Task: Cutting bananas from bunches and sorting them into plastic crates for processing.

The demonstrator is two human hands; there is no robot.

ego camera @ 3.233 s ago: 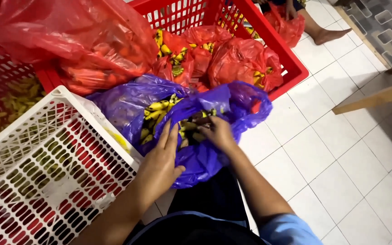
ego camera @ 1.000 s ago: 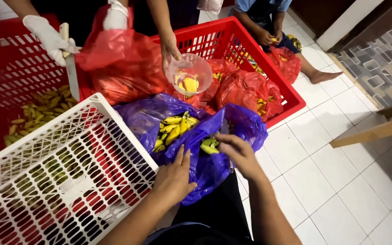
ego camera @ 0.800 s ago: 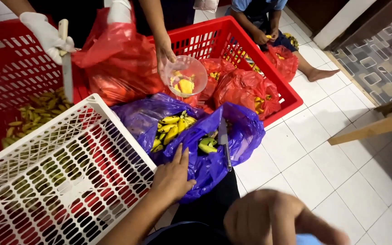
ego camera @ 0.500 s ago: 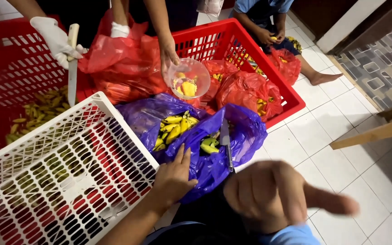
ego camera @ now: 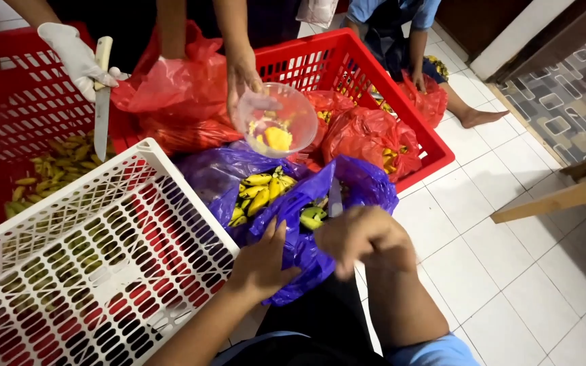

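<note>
My left hand (ego camera: 262, 261) lies flat, steadying the purple bag (ego camera: 306, 237); my right hand (ego camera: 364, 237) grips a knife (ego camera: 334, 200) over its bananas (ego camera: 259, 196).

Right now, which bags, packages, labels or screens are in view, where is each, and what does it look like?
Purple bag: crumpled plastic under both hands, open, holding small yellow-green bananas.
Red bags: crumpled plastic, in the red crate; another by the seated person.
Big red bag: held up, left of the clear bowl.
Labels, signs, screens: none visible.
</note>
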